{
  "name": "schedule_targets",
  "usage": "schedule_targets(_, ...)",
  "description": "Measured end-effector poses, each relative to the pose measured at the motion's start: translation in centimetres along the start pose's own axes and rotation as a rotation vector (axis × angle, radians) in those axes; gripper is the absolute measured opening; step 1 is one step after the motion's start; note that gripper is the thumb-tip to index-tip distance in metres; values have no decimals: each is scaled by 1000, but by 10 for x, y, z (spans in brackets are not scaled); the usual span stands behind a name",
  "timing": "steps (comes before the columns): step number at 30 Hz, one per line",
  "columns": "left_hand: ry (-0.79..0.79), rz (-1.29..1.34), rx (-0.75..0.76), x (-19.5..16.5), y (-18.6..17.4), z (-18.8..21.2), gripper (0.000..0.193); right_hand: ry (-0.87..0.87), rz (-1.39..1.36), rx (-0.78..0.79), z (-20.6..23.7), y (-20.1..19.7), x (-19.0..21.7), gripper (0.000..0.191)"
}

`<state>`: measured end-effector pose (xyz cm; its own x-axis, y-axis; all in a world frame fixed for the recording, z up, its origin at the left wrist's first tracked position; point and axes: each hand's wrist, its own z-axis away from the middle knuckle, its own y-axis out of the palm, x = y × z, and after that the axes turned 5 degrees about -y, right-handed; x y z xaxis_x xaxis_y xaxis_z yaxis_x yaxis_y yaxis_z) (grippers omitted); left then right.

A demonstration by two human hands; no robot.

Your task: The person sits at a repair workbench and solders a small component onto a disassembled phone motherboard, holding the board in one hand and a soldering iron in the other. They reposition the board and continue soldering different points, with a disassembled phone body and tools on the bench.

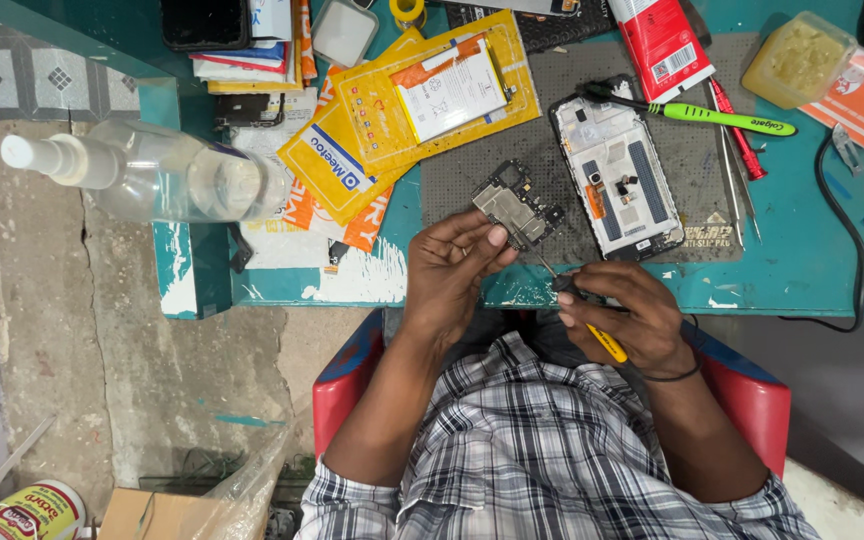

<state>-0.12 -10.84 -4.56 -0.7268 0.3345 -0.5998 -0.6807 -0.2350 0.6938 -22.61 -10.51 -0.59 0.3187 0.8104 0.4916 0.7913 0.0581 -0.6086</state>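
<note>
A grey, white and black plaid short-sleeved shirt (542,440) is worn. A thin black band (674,376) is seen around the right wrist, at four o'clock.

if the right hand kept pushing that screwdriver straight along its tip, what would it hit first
Most likely the small circuit board held by the left hand. The right hand aims the screwdriver up-left at its lower edge; depth is unclear.

Circuit board (518,204) on mat (697,160), opened phone (617,176) just right of it; envelopes (402,120) left of mat; bottle (152,175) at tabletop (802,265) left edge.
</note>
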Motion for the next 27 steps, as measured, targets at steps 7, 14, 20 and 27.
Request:
schedule_targets(7,-1,5,0,-3,2,2,17,-6,32,-5,-4,0,3,27)
schedule_targets(14,5,15,-17,2,-3,1,18,36,72,-52,0,1,4,24)
schedule_targets(20,-8,-16,-91,8,-9,-8,23,22,94,-77,-5,2,0,25)
schedule_targets(27,-2,13,-51,2,-10,-17,20,34,74,-114,-15,3,3,28)
